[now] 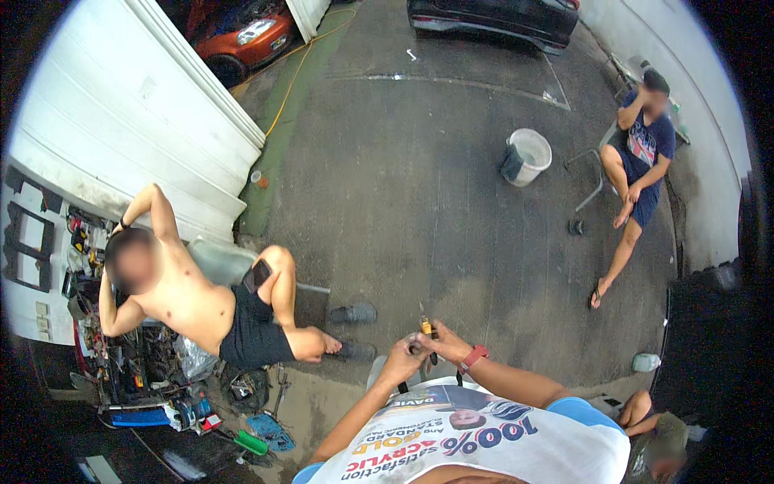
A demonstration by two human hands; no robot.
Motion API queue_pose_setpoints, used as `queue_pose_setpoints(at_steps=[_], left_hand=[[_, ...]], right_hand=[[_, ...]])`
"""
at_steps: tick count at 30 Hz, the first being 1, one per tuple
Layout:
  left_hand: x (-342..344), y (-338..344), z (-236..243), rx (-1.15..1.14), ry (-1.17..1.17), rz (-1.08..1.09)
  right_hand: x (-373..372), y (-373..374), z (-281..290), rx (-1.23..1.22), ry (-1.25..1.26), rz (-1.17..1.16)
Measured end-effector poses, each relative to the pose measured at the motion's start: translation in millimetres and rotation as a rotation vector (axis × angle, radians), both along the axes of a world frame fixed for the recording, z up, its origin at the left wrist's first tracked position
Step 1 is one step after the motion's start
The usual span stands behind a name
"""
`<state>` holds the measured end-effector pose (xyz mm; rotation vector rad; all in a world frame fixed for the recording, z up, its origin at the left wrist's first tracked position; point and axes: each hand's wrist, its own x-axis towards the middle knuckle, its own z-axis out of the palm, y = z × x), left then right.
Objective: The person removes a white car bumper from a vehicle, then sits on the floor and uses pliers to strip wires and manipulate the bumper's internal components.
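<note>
In front of my white printed shirt, my right hand [447,345] is closed on a small yellow-and-black tool [426,326] with a thin tip pointing away from me. My left hand [401,361] is closed beside it around a small dark, rounded piece [416,345], partly hidden by fingers, too small to identify. The two hands meet over my lap, the left slightly lower than the right.
Co-workers sit left [189,310] and right [650,145]; another person [663,452] is low at right. A bucket [532,153], loose sandals [353,313] and a jug [646,362] stand around. Tools and parts [153,387] clutter the left; cars [492,20] and a yellow hose [286,97] lie beyond.
</note>
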<state>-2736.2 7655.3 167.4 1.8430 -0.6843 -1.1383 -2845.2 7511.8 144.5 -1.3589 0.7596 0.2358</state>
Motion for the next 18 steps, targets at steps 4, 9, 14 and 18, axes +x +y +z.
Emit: queue_pose_setpoints(at_steps=[4,9,14,18], left_hand=[[73.7,-79.6,-10.8,0.099,-0.069,-0.127],[219.5,-141.9,-63.1,0.025,-0.027,-0.118],[404.6,-238.9,-78.7,0.144,-0.112,-0.051],[546.6,-330.0,-14.5,0.180,-0.181,-0.029]], right_hand=[[79.5,-85.5,-15.7,-0.107,-0.057,-0.051],[182.7,-209.7,-34.3,-0.129,0.051,-0.139],[197.4,-373.9,-152.3,-0.334,0.421,-0.155],[173.1,-414.8,-139.0,-0.389,0.925,0.021]])
